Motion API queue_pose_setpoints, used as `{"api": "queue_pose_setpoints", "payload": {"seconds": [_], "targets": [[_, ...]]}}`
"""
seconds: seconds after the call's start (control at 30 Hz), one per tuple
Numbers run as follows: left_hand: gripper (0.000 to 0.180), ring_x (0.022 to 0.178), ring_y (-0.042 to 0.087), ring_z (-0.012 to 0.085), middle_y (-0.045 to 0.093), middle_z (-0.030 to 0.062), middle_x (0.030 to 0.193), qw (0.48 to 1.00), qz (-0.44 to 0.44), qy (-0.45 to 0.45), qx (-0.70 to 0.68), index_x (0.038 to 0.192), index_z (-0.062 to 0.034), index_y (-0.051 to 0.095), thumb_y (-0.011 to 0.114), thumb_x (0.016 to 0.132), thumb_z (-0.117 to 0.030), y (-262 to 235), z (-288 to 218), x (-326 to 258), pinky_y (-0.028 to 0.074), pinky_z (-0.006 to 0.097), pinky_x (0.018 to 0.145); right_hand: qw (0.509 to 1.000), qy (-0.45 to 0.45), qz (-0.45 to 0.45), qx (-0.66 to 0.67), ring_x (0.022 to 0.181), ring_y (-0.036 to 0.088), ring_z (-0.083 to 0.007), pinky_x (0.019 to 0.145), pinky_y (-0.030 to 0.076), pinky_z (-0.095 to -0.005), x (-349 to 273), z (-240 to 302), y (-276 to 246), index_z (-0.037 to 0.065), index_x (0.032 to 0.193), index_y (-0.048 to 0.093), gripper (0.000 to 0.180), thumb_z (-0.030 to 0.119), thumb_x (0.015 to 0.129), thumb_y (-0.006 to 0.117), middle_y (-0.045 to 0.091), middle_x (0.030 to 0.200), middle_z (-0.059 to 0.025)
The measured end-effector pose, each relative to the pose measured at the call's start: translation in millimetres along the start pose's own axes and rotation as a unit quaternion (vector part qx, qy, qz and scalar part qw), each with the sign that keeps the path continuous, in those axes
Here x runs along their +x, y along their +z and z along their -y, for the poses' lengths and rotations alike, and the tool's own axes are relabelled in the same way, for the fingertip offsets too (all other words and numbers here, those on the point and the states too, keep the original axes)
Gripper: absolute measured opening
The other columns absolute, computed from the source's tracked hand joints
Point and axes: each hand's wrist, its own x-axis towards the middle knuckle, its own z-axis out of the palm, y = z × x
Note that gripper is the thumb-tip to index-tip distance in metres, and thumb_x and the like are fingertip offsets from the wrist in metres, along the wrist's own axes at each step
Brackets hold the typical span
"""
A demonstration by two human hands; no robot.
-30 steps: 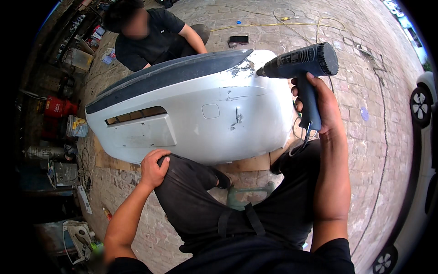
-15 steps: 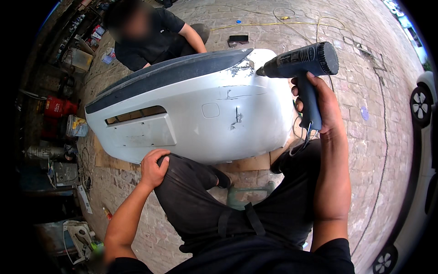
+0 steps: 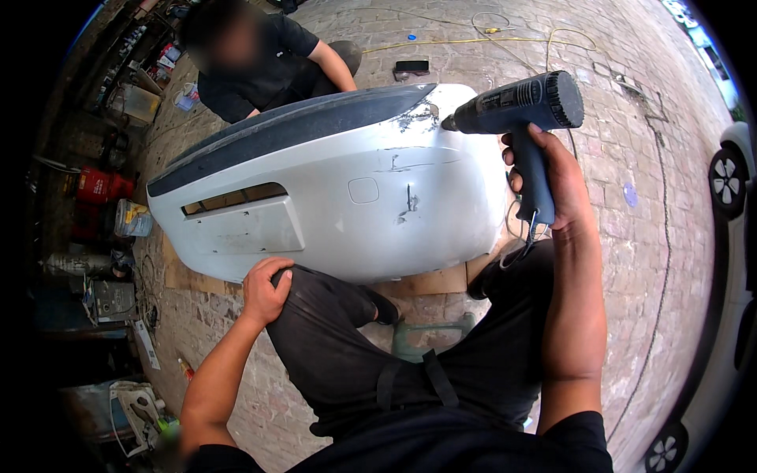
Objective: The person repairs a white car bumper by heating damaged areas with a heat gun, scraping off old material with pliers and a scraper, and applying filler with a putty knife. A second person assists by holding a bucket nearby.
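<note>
My right hand (image 3: 558,177) grips the handle of a dark blue heat gun (image 3: 512,106). The gun's nozzle points left at the scuffed upper right corner of a silver-white car bumper (image 3: 331,209), close to its surface. Black scrapes, a short dark slit and a square outlined cap mark the bumper's face. A dark grey strip (image 3: 292,130) runs along its far edge. My left hand (image 3: 268,290) lies over my left knee, just in front of the bumper, holding nothing, its fingers draped on the black trousers.
Across the bumper sits another person (image 3: 268,63) in black, one hand behind its far edge. A phone (image 3: 412,68) and a yellow hose (image 3: 441,46) lie on the brick paving. Cluttered shelves and a red machine (image 3: 102,185) line the left; a white car (image 3: 725,315) stands right. Cardboard (image 3: 430,282) lies beneath the bumper.
The heat gun in my right hand has shifted very slightly left and up. My left hand, the bumper and the other person stay as they were.
</note>
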Motion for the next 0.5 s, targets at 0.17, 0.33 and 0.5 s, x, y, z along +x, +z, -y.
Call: {"api": "queue_pose_setpoints", "payload": {"seconds": [0.17, 0.33, 0.5], "targets": [[0.025, 0.109, 0.070, 0.0393, 0.076, 0.0177, 0.112, 1.000, 0.000, -0.003, -0.002, 0.106, -0.0011, 0.077, 0.068, 0.092, -0.020, -1, -2, 0, 0.054, 0.044, 0.098, 1.000, -0.005, -0.003, -0.007, 0.057, 0.066, -0.0141, 0.052, 0.055, -0.0232, 0, 0, 0, -0.003, 0.117, 0.062, 0.039, 0.035, 0.108, 0.056, 0.069, 0.088, -0.0099], [0.025, 0.109, 0.070, 0.0392, 0.076, 0.0177, 0.112, 1.000, -0.004, -0.001, -0.004, 0.106, -0.0010, 0.077, 0.068, 0.092, -0.020, 0, -4, 1, 0.054, 0.044, 0.098, 1.000, -0.016, 0.001, -0.016, 0.058, 0.067, -0.0136, 0.053, 0.054, -0.0231, 5, 1, -2, -0.003, 0.116, 0.063, 0.041, 0.036, 0.108, 0.057, 0.070, 0.088, -0.0094], [0.025, 0.108, 0.070, 0.0393, 0.076, 0.0178, 0.112, 1.000, -0.004, 0.000, -0.003, 0.106, -0.0007, 0.077, 0.068, 0.092, -0.019, 0, -3, 0, 0.054, 0.044, 0.097, 1.000, -0.022, 0.000, -0.018, 0.059, 0.067, -0.0135, 0.053, 0.054, -0.0233, 13, 7, -1, -0.002, 0.115, 0.065, 0.041, 0.038, 0.107, 0.058, 0.070, 0.088, -0.0090]]}}
